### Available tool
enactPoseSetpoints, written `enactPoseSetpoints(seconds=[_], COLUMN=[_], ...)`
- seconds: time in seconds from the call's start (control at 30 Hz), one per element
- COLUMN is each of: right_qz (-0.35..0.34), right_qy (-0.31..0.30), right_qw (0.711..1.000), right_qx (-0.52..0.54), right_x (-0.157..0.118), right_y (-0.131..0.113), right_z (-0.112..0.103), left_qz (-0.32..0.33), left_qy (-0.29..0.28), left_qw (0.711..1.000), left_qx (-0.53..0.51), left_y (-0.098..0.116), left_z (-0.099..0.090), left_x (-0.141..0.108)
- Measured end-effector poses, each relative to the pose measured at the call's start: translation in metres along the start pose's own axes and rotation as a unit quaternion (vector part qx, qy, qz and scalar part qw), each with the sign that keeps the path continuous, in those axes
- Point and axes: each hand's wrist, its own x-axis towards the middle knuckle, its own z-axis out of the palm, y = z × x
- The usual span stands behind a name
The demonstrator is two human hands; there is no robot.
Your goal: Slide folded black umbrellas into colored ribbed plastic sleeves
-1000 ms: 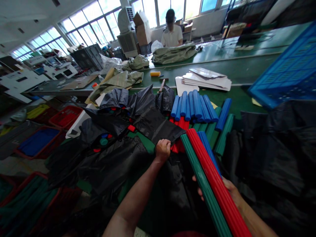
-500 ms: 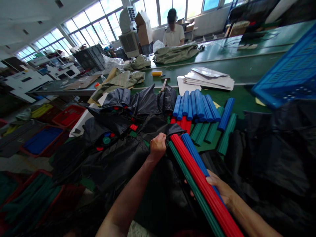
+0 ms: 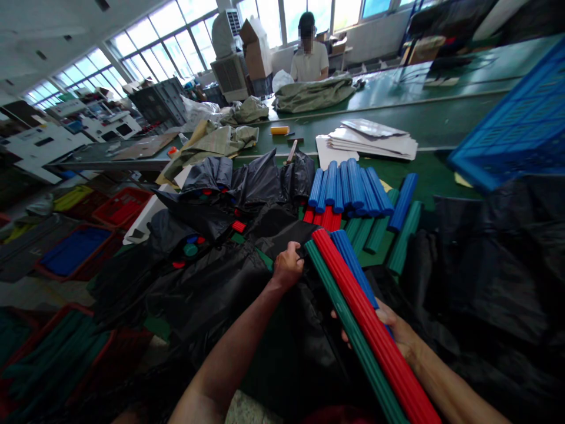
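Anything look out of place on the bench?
One blue ribbed tube lies alone at a slant, off to the right of the tight row of blue tubes, so it looks strayed from that row.

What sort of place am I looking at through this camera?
Likely a factory workshop: a long green workbench, piles of ribbed plastic tubes, black fabric, and a blue plastic crate.

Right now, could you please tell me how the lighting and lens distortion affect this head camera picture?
In the head view, the windows glare bright while the black cloth sinks into shadow; the lens bows the long table and stretches the red rod toward the bottom edge.
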Motion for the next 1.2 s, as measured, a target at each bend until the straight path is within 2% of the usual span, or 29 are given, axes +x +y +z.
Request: enactPoseSetpoints(seconds=[0.1, 0.17, 0.23, 0.3, 0.37, 0.43, 0.53, 0.6, 0.83, 0.93, 1.03, 1.2], right_qz=[0.015, 0.021, 0.023, 0.03, 0.036, 0.04, 0.048, 0.049, 0.038, 0.037, 0.042, 0.061], right_qy=[-0.01, -0.019, -0.022, -0.019, -0.011, -0.004, 0.004, 0.004, 0.007, 0.005, 0.006, 0.01], right_qw=[1.0, 0.999, 0.999, 0.999, 0.998, 0.998, 0.998, 0.998, 0.999, 0.999, 0.999, 0.998], right_qx=[-0.008, -0.016, -0.028, -0.037, -0.041, -0.041, -0.044, -0.045, -0.026, -0.011, -0.004, -0.006], right_x=[0.005, 0.006, 0.006, 0.005, 0.005, 0.006, 0.009, 0.011, 0.012, 0.009, 0.008, 0.01], right_y=[-0.001, 0.001, 0.003, 0.005, 0.006, 0.006, 0.006, 0.005, 0.004, 0.005, 0.008, 0.013], right_z=[0.003, 0.003, 0.002, 0.001, 0.001, 0.002, 0.001, 0.0, -0.001, -0.001, -0.003, -0.004], left_qz=[-0.062, -0.108, -0.14, -0.142, -0.101, -0.015, 0.117, 0.166, 0.241, 0.264, 0.26, 0.304], left_qy=[-0.002, 0.016, 0.046, 0.071, 0.083, 0.098, 0.113, 0.11, 0.111, 0.115, 0.127, 0.092], left_qw=[0.989, 0.975, 0.967, 0.969, 0.98, 0.991, 0.987, 0.98, 0.95, 0.939, 0.936, 0.917], left_qx=[-0.135, -0.191, -0.206, -0.191, -0.15, -0.088, -0.012, 0.025, 0.165, 0.19, 0.199, 0.242], left_y=[-0.002, -0.005, -0.007, -0.005, 0.0, 0.008, 0.019, 0.023, 0.023, 0.021, 0.02, 0.02], left_z=[0.005, 0.004, -0.001, -0.009, -0.019, -0.027, -0.033, -0.032, -0.027, -0.026, -0.023, -0.019], left_x=[0.009, 0.015, 0.018, 0.017, 0.012, 0.007, 0.004, 0.007, 0.011, 0.006, 0.003, 0.004])
